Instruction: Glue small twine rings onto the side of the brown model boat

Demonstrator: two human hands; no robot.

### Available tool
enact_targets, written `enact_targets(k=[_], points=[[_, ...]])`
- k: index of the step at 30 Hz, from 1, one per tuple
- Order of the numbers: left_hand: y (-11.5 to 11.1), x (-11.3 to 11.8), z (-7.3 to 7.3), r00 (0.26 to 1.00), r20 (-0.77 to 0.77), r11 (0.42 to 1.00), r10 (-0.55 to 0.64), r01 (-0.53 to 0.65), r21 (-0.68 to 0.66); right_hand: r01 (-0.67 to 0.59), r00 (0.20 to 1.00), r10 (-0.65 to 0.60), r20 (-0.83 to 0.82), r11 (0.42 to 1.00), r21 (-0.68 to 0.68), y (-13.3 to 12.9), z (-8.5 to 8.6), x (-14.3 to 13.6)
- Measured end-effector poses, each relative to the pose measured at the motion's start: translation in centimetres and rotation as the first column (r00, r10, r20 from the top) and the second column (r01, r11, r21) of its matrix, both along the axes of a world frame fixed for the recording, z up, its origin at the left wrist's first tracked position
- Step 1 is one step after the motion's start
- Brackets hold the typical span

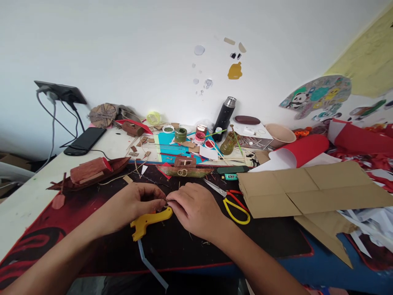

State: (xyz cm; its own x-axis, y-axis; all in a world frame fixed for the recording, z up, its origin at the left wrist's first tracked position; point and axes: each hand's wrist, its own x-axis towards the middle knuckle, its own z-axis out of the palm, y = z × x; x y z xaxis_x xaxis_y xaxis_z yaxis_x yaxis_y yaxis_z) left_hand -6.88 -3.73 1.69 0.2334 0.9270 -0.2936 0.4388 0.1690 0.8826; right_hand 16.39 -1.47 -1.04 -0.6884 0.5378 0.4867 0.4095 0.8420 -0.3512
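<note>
My left hand (141, 198) and my right hand (192, 205) meet over the dark mat (196, 250), fingertips pinched together. Whatever small thing lies between them is mostly hidden and too small to name. Just beneath the fingers rests a yellow glue gun (150, 220), with a pale strip (149, 262) trailing from its lower end. Scissors (230, 199) with red and yellow handles lie right of my right hand. Beyond the hands sits a small model boat (186, 170) with rings on its side. A larger reddish model boat (92, 172) stands at the left.
Brown cardboard (313, 188) covers the right side. Open paint jars (180, 135), a black thermos (225, 114) and a glass jar (227, 144) stand at the back. A phone (86, 141) lies back left under a power strip (61, 91). Rolled red paper (302, 150) lies behind the cardboard.
</note>
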Motion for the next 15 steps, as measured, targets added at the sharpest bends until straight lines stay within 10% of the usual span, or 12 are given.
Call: enact_targets(k=[15], points=[[0.03,-0.13,-0.10,0.998,-0.019,0.995,-0.053,0.052,-0.081,0.004,1.000,-0.004,-0.004,0.999,0.037,-0.11,-0.46,0.05]])
